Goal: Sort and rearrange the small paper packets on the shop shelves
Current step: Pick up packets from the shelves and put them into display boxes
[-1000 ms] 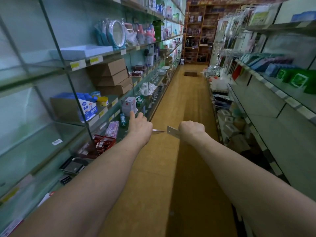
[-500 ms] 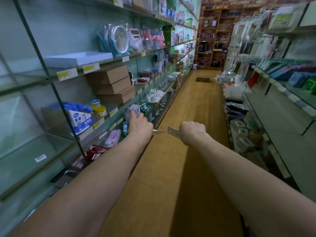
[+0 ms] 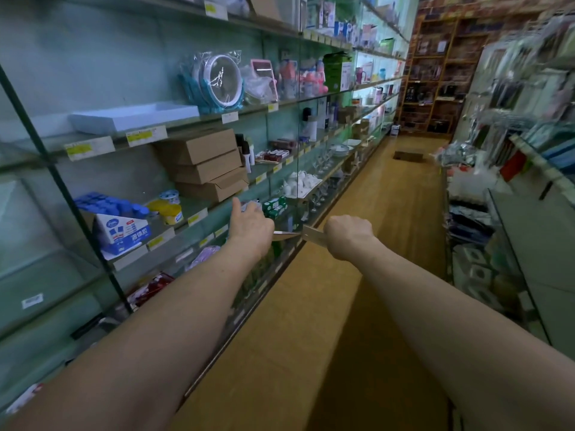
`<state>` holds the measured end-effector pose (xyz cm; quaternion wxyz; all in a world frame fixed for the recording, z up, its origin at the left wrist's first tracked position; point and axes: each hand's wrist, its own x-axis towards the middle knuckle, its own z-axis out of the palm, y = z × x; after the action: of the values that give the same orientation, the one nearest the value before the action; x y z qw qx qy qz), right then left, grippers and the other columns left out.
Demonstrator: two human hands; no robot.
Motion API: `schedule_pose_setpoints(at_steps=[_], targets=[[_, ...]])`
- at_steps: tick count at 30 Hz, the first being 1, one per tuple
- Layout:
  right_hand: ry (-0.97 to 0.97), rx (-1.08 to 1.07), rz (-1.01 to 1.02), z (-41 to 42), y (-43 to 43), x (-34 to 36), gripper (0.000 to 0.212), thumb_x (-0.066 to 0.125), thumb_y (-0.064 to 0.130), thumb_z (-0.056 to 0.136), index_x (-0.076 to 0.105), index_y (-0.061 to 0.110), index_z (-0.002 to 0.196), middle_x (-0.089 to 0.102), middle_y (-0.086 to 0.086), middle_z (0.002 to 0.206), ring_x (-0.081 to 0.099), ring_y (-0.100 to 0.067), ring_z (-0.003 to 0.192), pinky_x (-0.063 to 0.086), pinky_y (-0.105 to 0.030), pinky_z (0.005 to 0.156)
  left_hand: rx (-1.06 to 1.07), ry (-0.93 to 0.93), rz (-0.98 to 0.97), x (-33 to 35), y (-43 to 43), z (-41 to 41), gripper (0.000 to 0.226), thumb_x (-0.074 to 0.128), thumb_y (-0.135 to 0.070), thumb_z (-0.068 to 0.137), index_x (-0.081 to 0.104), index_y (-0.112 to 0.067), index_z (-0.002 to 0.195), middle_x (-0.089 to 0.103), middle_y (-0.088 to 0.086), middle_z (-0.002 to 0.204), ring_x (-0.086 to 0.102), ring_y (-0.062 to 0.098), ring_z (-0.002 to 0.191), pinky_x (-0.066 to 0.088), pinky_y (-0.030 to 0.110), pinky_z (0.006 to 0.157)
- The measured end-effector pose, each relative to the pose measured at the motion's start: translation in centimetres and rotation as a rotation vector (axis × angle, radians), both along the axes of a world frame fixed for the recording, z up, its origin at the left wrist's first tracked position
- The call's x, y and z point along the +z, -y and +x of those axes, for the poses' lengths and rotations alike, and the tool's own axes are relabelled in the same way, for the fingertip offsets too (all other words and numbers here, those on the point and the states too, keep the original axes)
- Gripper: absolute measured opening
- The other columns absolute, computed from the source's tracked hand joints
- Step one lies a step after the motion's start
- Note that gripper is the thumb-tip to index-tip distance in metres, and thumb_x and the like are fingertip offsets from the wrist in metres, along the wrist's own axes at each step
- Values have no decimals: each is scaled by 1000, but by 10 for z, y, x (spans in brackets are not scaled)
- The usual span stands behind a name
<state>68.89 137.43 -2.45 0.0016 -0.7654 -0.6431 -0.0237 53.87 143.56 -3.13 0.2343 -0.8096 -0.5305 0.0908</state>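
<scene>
Between glass shelves [image 3: 193,126], right hand [image 3: 348,233] grip clamps packet [image 3: 312,238]; left hand's [image 3: 250,225] grip unclear.

The fingers of the left hand [image 3: 250,227] are hidden behind its own back, so whether it grips the thin sliver [image 3: 284,234] poking out toward the right hand [image 3: 348,234] cannot be told — nor what that sliver is, seen edge-on. The right hand's fist covers most of the paper packet [image 3: 312,237]. A white box [image 3: 249,206] just beyond the left hand is largely covered. Far right of the right hand the shelves [image 3: 529,88] are blurred; the price labels [image 3: 146,135] up left of the left hand are unreadable.
</scene>
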Motion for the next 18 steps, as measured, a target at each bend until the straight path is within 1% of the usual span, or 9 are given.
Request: schedule_pose_setpoints(at_steps=[3,7,11,13,16,18], targets=[[-6,30,4,11,-16,0,16,53,9,92,61,13,105,58,-3,88,61,-22,86,54,-35,80,24,8,4,3,-8,9,20,54,-16,90,63,-19,107,56,7,120,37,28,123,14,58,110],[7,84,14,18,-41,4,15,51,9,92,61,12,102,56,-4,84,59,-22,81,52,-35,77,64,-5,9,10,-22,12,24,54,-18,91,60,-18,114,53,8,125,34,29,127,12,58,110],[20,141,22,19,-70,7,16,49,5,91,60,12,100,54,-4,83,54,-24,77,44,-35,69,131,-10,2,14,-41,8,21,54,-20,91,61,-18,110,54,9,122,35,30,125,12,59,110],[20,164,38,18,-87,8,17,48,4,91,60,12,99,54,-4,82,54,-24,76,44,-35,67,168,-7,-2,14,-54,6,21,55,-20,91,61,-18,110,54,9,123,35,30,125,13,58,111],[19,199,60,18,-114,10,19,47,5,91,62,13,100,54,-4,82,54,-25,76,45,-35,68,202,8,8,13,-77,3,20,56,-18,90,63,-18,108,54,9,124,34,30,125,14,57,111],[23,223,60,18,-132,13,17,48,5,91,61,13,99,52,-4,83,52,-26,77,43,-35,69,212,10,23,12,-95,2,21,56,-18,89,63,-18,109,54,9,124,34,29,126,14,57,110]])
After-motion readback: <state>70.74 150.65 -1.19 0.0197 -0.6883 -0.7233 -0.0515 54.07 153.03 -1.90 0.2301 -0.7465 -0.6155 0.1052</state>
